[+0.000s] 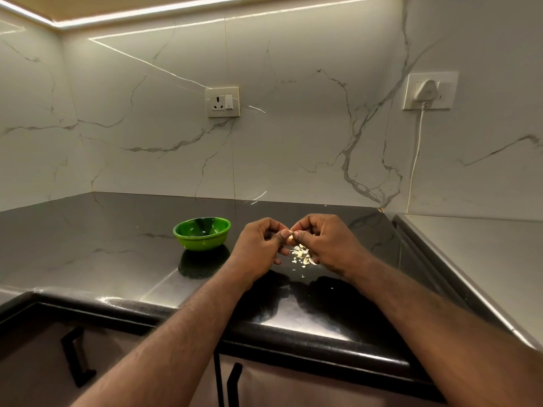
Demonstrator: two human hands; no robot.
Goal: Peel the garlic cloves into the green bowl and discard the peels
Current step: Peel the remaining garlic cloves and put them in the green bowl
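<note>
My left hand (260,246) and my right hand (324,243) meet above the black counter, and both pinch one small pale garlic clove (291,237) between thumbs and fingertips. Most of the clove is hidden by my fingers. Below the hands a small heap of pale garlic peels (302,255) lies scattered on the counter. The green bowl (202,232) stands on the counter just left of my left hand; its inside looks bare from here.
The glossy black countertop (102,245) fills a corner with marble walls behind. A steel surface (482,254) adjoins at the right. A wall socket (222,101) sits behind, and a plugged socket with white cable (429,92) hangs at right. Cabinet handles (77,356) are below.
</note>
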